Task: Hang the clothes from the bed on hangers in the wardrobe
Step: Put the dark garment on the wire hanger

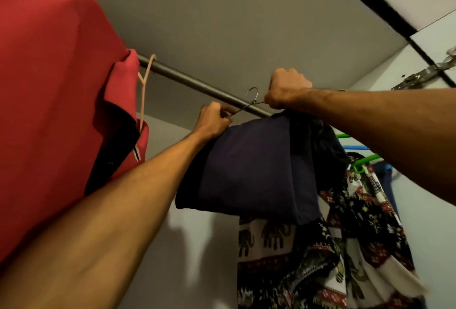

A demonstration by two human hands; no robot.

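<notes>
A dark navy garment point(246, 168) hangs folded over a thin metal wire hanger point(250, 101), held up just in front of the grey wardrobe rail point(197, 84). My left hand point(213, 121) grips the hanger's left shoulder and the cloth. My right hand point(286, 88) grips the hanger's right side beside the rail. The hanger's hook points upward, level with the rail; whether it is over the rail I cannot tell.
A red shirt point(49, 99) on a pale pink hanger point(145, 81) hangs at the left of the rail. A patterned elephant-print cloth point(333, 247) and green and blue plastic hangers point(357, 158) are at the right. The wardrobe's top panel point(234, 17) is close above.
</notes>
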